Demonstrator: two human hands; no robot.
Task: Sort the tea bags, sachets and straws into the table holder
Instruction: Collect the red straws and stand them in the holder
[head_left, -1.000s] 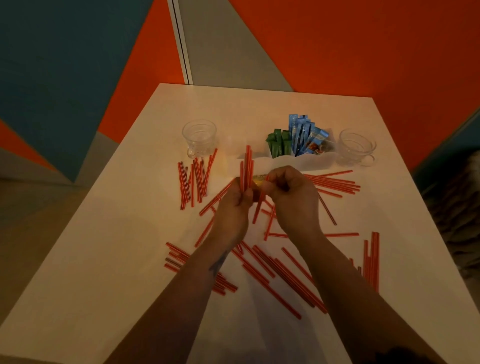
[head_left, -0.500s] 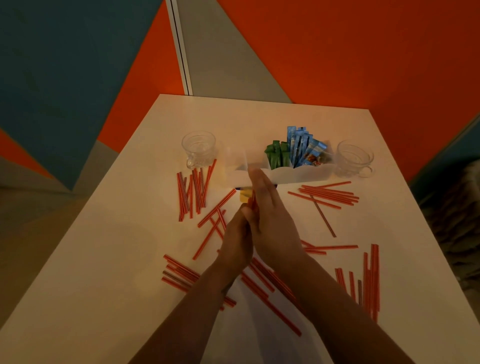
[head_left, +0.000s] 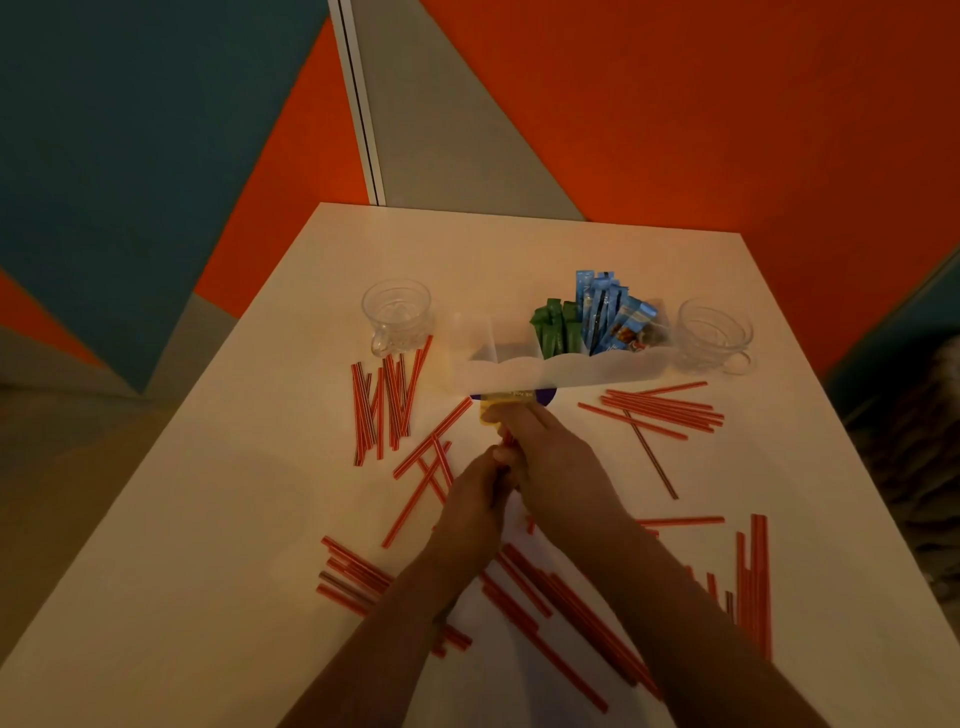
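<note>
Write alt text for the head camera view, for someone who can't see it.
Two hands, left hand and right hand, meet over a white table, gripping red straws beside a yellow sachet. Beyond them a white holder holds green sachets and blue sachets; loose straws lie scattered around two glass cups.

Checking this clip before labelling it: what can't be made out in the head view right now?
- Yellow packet: print too small, far end behind the holder wall.
- Straws in the left hand: count hidden by the right hand.
- Holder's left compartments: contents behind the translucent wall.
- Sachet labels: too small.
</note>
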